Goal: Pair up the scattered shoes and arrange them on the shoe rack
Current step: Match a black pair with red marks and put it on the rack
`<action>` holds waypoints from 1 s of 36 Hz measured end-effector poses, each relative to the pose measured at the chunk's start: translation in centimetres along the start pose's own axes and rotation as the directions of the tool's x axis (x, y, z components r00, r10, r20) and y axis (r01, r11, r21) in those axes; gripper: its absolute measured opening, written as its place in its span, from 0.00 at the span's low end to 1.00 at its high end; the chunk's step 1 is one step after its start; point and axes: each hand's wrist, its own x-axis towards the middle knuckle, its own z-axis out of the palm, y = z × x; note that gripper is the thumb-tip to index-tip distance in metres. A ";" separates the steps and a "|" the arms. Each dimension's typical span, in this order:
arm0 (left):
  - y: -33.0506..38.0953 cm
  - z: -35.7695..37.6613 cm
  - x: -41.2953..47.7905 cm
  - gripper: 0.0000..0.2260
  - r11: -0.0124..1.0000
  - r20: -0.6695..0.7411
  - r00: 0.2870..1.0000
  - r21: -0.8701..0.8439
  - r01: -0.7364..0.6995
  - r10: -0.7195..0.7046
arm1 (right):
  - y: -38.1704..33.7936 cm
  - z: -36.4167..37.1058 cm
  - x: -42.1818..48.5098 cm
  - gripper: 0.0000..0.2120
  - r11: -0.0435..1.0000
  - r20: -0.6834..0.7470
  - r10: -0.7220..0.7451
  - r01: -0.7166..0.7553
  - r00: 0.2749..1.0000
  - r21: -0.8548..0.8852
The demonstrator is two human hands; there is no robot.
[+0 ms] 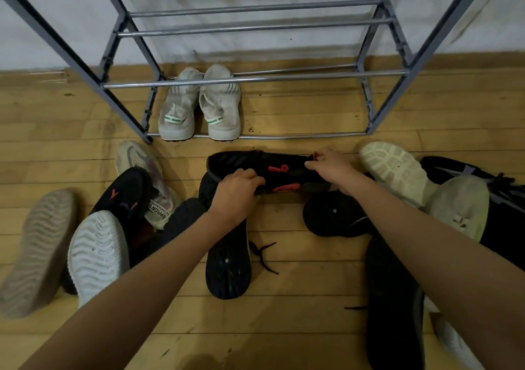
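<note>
Both hands are clamped on one black shoe with red markings [272, 172], which lies crosswise in front of the person — its long axis runs left to right, parallel to the front rail of the shoe rack [255, 78]; the left hand [237, 190] grips what looks like the toe-side edge, fingers curled over it, while the right hand [331, 166] pinches the opposite end beside a small red tab. The rack stands just beyond the shoe, straight ahead, with a pair of white sneakers [200, 105] already on its lowest tier, toes toward the wall.

That is the relation the next move turns on, as I judge it: the shoe must swing a quarter turn to point the way the white pair does; the free space lies to the right of that pair — nearer the right hand. A likely mate, a black shoe with orange marks [125, 196], lies among the scattered shoes to the left, nearer the left hand.
</note>
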 end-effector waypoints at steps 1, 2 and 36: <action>-0.4 -0.4 -0.1 0.19 1.000 0.000 1.000 0.009 -0.019 0.019 | 0.1 0.2 -0.3 0.26 0.996 0.012 -0.013 0.012 1.000 0.091; -0.7 -0.7 -0.2 0.19 0.999 0.000 0.999 0.016 -0.035 0.035 | 0.2 0.4 -0.7 0.31 0.987 0.021 -0.044 0.040 0.999 0.154; -0.4 -1.2 -5.3 0.15 -0.158 0.500 0.608 -0.836 0.526 -0.616 | -1.9 10.3 -10.4 0.16 0.795 0.193 -0.514 0.548 0.836 -0.260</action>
